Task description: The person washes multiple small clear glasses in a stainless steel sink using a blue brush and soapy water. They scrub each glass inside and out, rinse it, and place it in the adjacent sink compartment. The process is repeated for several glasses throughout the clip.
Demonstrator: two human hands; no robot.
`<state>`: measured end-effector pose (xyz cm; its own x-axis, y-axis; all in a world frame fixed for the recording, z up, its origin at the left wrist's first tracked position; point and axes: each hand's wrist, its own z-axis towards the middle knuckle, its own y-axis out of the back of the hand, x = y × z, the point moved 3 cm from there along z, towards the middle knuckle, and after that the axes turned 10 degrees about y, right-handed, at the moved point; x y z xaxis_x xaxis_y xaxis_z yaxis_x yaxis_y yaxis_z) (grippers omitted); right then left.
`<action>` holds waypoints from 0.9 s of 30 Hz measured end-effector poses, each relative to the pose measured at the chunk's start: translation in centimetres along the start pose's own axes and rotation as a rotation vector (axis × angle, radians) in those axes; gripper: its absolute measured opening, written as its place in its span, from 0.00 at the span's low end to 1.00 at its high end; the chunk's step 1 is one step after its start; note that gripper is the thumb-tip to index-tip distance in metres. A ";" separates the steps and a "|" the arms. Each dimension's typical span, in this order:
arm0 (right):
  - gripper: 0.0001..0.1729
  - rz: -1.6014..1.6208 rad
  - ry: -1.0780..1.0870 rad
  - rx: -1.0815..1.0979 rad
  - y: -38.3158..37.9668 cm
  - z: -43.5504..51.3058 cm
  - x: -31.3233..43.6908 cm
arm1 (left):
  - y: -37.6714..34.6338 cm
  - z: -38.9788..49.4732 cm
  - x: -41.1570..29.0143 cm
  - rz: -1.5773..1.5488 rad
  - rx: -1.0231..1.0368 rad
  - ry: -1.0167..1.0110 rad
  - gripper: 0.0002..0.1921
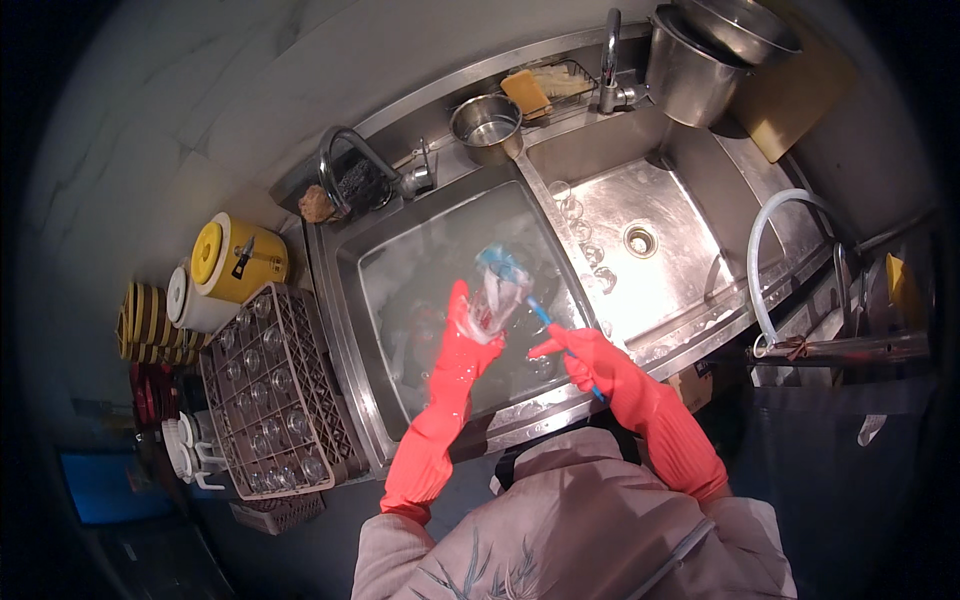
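Observation:
My left hand (465,330), in a red rubber glove, grips a clear drinking glass (497,300) coated in suds, tilted above the water of the left sink basin (420,225). A blurred pale-blue thing (501,260) shows at the far end of the glass; what it is I cannot tell. In my right hand (589,358), gloved the same way, is a thin blue handle (538,309) whose tip comes close to the glass's side. Cloudy, foamy water fills the left basin. Several clear glasses (592,255) line the divider in the right basin (667,292).
A brown plastic rack (262,390) with several glasses stands left of the sink. Two faucets (412,180) rise behind, with a metal pot (487,131) and a yellow sponge (526,94) between them. A pale hose (756,262) curves at right. Yellow drink dispenser (240,255) at left.

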<state>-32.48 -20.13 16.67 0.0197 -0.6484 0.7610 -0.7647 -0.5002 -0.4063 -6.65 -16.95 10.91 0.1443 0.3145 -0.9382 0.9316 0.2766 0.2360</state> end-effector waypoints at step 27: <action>0.23 -0.862 0.608 -0.529 -0.6 -7.1 3.8 | -2.4 -1.6 -5.1 0.062 0.193 0.482 0.31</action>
<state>-36.47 -18.23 23.40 0.4594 0.2389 0.8555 -0.8237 -0.2460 0.5110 -10.14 -17.80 15.56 0.0734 0.7196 -0.6905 0.9773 0.0861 0.1936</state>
